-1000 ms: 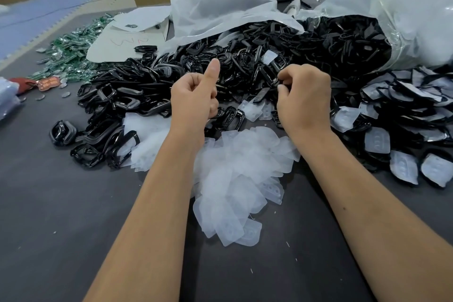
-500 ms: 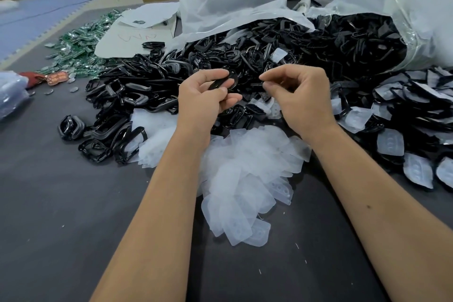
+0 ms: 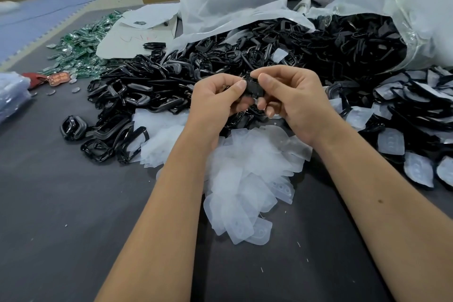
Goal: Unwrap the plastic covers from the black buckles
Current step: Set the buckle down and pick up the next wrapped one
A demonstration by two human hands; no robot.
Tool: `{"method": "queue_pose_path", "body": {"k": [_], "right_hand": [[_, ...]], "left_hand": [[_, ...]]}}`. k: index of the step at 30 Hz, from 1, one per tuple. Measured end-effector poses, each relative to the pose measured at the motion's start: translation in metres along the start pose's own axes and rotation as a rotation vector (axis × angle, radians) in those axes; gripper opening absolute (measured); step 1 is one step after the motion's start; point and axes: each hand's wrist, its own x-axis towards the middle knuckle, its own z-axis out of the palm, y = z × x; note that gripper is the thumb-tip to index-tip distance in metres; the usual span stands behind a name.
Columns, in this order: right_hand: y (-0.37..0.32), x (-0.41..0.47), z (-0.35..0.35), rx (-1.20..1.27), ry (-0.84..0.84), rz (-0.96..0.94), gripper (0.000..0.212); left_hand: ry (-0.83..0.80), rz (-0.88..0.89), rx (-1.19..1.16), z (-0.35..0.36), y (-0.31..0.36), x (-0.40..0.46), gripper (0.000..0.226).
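1. The left hand (image 3: pixel 215 98) and the right hand (image 3: pixel 291 98) meet above the table (image 3: pixel 73 228), both gripping one black buckle (image 3: pixel 253 88) between them. Holding it up, clear of the heaps, probably gives the fingers room to work at its edge.
2. The left hand's fingers are curled, with the thumb pressed on the buckle's left side. The right hand's thumb and forefinger pinch its right side, and the remaining fingers are tucked underneath.
3. The buckle looks like hard, glossy plastic, dark and curved. Whether a plastic cover still clings to it is hard to tell, since the fingers hide most of it.
4. Directly below the hands lies a pile of peeled covers (image 3: pixel 245 171): thin, milky, translucent pieces with rounded corners and small moulded bumps. Their spot suggests each cover is simply dropped where it comes off.
5. To the left sits a heap of bare buckles (image 3: pixel 137 91), shiny and rectangular with rounded loops, seemingly the finished ones.
6. To the right, wrapped buckles (image 3: pixel 397 135) lie with cloudy film over their black frames, within easy reach of the right hand.
7. Behind, a large crinkled plastic bag (image 3: pixel 404 2) spills more buckles onto the table, which looks like a matt dark grey cloth.
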Motion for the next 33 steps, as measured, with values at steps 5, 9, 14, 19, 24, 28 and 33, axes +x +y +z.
{"method": "queue_pose_path", "body": {"k": [5,9,14,19,24,28,33], "right_hand": [[0.001,-0.001,-0.001,0.076,-0.094,0.054,0.021],[0.005,-0.002,0.000,0.041,-0.048,0.074,0.027],[0.000,0.000,-0.003,-0.002,0.123,0.064,0.013],[-0.004,-0.001,-0.003,0.070,0.125,0.103,0.034],[-0.001,0.000,0.002,0.027,0.162,0.082,0.041],[0.002,0.000,0.002,0.033,0.138,0.122,0.050],[0.001,0.000,0.003,0.118,0.078,0.111,0.036]], "left_hand": [[0.032,0.020,0.026,0.004,-0.003,0.000,0.013],[0.036,0.083,0.120,0.009,-0.007,-0.002,0.013],[0.100,0.079,0.085,0.011,-0.006,0.001,0.025],[0.118,0.060,0.030,0.008,-0.007,0.002,0.040],[0.128,0.063,-0.026,0.006,-0.008,0.002,0.031],[0.176,0.055,0.036,0.005,-0.007,0.001,0.019],[0.201,0.017,-0.031,0.006,-0.005,0.002,0.011]]}}
